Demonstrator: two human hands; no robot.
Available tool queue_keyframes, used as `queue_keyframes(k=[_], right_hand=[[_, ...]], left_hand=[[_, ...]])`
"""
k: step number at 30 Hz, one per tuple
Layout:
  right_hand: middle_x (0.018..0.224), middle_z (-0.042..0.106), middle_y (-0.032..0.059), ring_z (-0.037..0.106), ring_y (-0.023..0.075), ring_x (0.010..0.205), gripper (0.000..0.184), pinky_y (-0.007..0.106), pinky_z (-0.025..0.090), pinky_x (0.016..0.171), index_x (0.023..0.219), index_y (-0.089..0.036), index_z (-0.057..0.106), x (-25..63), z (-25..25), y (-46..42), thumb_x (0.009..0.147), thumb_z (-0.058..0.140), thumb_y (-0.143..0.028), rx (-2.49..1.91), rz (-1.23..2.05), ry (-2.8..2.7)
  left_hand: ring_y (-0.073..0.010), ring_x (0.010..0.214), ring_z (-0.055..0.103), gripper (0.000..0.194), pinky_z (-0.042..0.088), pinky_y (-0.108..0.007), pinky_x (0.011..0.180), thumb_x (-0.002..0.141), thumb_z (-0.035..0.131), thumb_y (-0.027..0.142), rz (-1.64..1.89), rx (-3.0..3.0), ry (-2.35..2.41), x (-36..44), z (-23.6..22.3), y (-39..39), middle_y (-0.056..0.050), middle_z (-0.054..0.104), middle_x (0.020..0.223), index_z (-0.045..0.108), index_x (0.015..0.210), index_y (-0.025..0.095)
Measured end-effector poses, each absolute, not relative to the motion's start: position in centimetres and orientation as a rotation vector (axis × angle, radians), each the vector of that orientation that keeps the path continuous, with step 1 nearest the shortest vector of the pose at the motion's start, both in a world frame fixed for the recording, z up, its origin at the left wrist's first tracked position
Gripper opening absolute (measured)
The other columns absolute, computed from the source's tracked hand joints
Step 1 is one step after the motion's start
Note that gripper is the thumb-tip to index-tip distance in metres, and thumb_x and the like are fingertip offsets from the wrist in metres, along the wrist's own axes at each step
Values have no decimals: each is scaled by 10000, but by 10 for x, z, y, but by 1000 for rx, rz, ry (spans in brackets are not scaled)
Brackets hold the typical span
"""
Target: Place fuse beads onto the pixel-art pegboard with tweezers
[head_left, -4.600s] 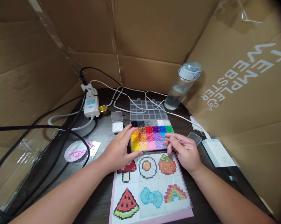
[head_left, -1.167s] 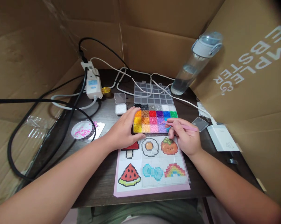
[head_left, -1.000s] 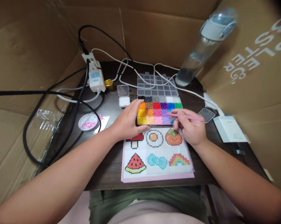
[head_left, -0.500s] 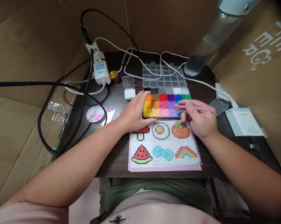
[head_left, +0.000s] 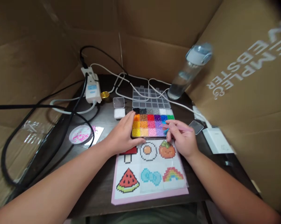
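Note:
The bead box is a clear sectioned case filled with small beads sorted by colour. My left hand grips its near left corner, thumb along the front edge and fingers along the left side. Pinched in my right hand are pink tweezers, whose tips point left over the purple and blue compartments. Whether a bead sits between the tips is too small to tell. Just in front of the box lies a pattern sheet with pixel pictures, such as a watermelon, a bow and a rainbow, under a clear pegboard.
To the left, a white dish holds pink and white beads. A small box of white beads and a gold cup stand farther back. Cables run from the power strip. A water bottle and white charger are at right.
The camera view has tilted upward and turned right, so everything sits lower and farther left. My hands keep nearly the same places on the box and tweezers.

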State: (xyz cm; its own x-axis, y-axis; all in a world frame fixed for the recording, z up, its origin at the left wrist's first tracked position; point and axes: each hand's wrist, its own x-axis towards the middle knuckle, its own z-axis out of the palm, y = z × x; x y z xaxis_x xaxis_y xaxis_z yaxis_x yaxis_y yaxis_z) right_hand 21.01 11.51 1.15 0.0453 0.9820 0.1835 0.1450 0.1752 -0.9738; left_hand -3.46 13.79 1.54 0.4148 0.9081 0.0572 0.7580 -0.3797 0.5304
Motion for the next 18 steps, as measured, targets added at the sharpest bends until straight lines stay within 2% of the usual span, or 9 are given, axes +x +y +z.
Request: queue_keyframes(k=[2,5,13,15,18], right_hand=[[456,581,-57,671,155,568,299,413,600,865,971,-185,703,209,10,117,921,609,-465,-1180,960,-1360],[458,584,-49,661,162,564,277,387,618,749,959,-187,712,210,8,118,893,646,-448,-1167,975,-1339],[496,606,-49,574,136,454,251,360,591,598,1002,-201,720,214,10,122,844,717,-396,-1163,982,-1256],[501,614,-44,578,142,458,253,377,595,618,1010,-200,720,215,11,122,843,718,-390,-1166,960,-1254],[489,609,-50,594,142,477,236,423,606,761,1005,-188,718,215,12,123,868,695,-379,-1163,895,-1247]], left_hand=[[-379,1517,224,1082,257,-519,1228,748,713,637,445,2241,1444,-35,15,138,-261,221,1628,234,1543,83],[-382,1517,219,1033,286,-512,1219,763,686,641,430,2232,1444,-36,17,138,-258,189,1638,302,1523,57],[-377,1486,309,927,386,-489,1166,772,699,615,534,2224,1437,-40,15,137,-212,248,1634,388,1502,137],[-380,1479,323,895,401,-494,1155,772,701,610,540,2229,1426,-40,15,137,-209,261,1630,419,1481,142],[-383,1481,319,867,406,-496,1153,773,700,606,522,2222,1425,-40,17,137,-210,257,1632,445,1456,136]])
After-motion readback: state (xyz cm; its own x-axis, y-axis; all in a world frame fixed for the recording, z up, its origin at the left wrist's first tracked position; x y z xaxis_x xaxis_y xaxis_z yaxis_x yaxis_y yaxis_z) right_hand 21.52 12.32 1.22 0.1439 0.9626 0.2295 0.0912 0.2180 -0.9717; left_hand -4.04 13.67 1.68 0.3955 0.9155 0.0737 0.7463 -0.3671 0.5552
